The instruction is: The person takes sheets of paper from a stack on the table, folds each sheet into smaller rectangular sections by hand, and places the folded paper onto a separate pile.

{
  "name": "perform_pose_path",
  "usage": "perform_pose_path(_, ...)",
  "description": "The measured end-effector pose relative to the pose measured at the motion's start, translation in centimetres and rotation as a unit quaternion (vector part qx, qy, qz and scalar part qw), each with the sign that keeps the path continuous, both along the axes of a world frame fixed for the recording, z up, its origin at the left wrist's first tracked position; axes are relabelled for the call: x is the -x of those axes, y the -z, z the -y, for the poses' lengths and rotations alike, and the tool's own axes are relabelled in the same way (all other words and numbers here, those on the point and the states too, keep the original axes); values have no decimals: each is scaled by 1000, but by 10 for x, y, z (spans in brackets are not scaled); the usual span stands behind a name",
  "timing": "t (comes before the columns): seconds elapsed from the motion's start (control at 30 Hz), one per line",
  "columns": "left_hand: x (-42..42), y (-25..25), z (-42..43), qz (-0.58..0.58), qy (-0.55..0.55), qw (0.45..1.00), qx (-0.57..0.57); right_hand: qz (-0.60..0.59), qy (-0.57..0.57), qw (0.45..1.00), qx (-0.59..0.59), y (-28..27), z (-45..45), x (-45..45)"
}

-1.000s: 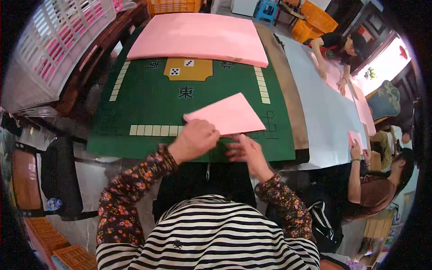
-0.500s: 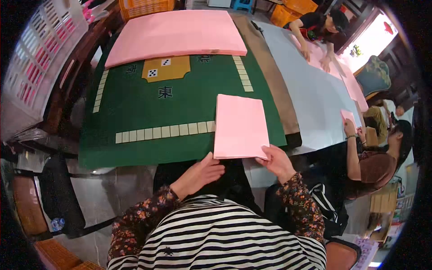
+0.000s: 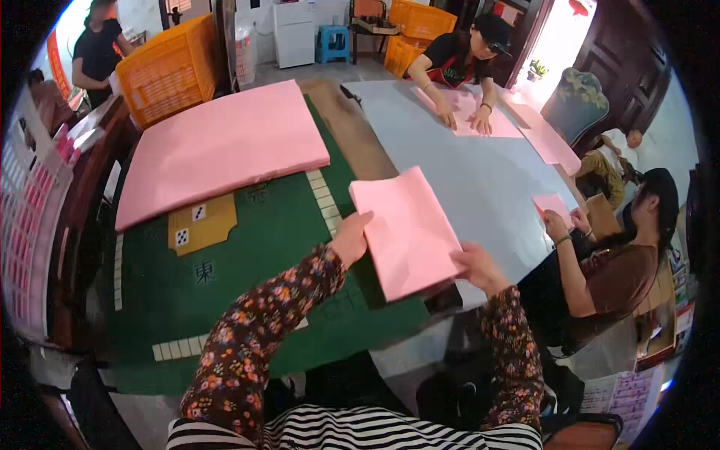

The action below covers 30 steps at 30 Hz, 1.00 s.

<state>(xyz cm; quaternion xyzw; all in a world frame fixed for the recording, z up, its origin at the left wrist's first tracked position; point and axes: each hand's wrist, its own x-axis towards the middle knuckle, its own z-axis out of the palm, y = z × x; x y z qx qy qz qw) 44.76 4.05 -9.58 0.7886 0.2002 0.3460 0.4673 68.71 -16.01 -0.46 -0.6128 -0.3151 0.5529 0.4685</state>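
Between my hands is a folded sheet of pink paper, tilted and held up over the table's right part. My left hand grips its left edge with the thumb on top. On the lower right edge, my right hand is closed with the thumb over the paper. The fingers under the sheet are hidden. Beyond my left hand, a large flat stack of pink paper lies on the green mahjong-print mat.
A grey-white tabletop adjoins the mat; a person in a black cap presses pink paper there. To the right, a seated person in brown holds a small pink piece. An orange crate stands behind the stack.
The folded paper has been lifted off the mat and tilted. My left hand has moved from its lower left corner up to its left edge. The view has turned up and right.
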Motion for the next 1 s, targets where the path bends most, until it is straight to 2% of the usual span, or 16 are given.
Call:
perform_pose_path(0.03,-25,13,-30,-14,-16,999,-48,-9,11,1000,-23,15,-24,-21)
perform_pose_path(0.07,-46,17,-45,132,2,985,114,32,54,998,-11,27,-50,-36)
perform_pose_path(0.1,-63,20,-59,270,22,924,271,31,58,998,-11,33,-71,-45)
perform_pose_path(0.13,-75,17,-86,266,32,842,468,44,62,997,-18,37,-92,-52)
perform_pose_path(0.17,-86,30,-112,255,23,821,511,54,66,996,-22,43,-110,-60)
perform_pose_path(0.23,-117,129,-187,226,14,958,174,62,64,996,-1,63,-141,-77)
perform_pose_path(0.27,-112,111,-182,222,14,959,178,72,56,996,19,71,-153,-82)
perform_pose_path(0.3,-100,72,-164,259,11,889,377,68,56,996,25,77,-159,-84)
perform_pose_path(0.33,-92,52,-154,286,6,779,558,80,80,993,29,80,-162,-84)
perform_pose_path(0.37,-87,75,-163,189,4,931,312,93,104,990,34,81,-163,-82)
perform_pose_path(0.43,-60,40,-158,154,88,931,320,102,96,990,32,67,-160,-73)
perform_pose_path(0.47,-52,12,-144,244,72,842,475,115,98,988,36,63,-159,-68)
perform_pose_path(0.5,-44,5,-137,242,72,841,479,128,99,986,39,61,-159,-66)
perform_pose_path(0.57,-17,0,-129,161,-141,881,423,135,95,985,46,62,-161,-68)
perform_pose_path(0.83,74,-8,-94,136,-142,884,425,134,110,983,51,62,-170,-68)
perform_pose_path(1.0,110,-15,-88,84,-191,905,372,300,102,947,47,52,-163,-67)
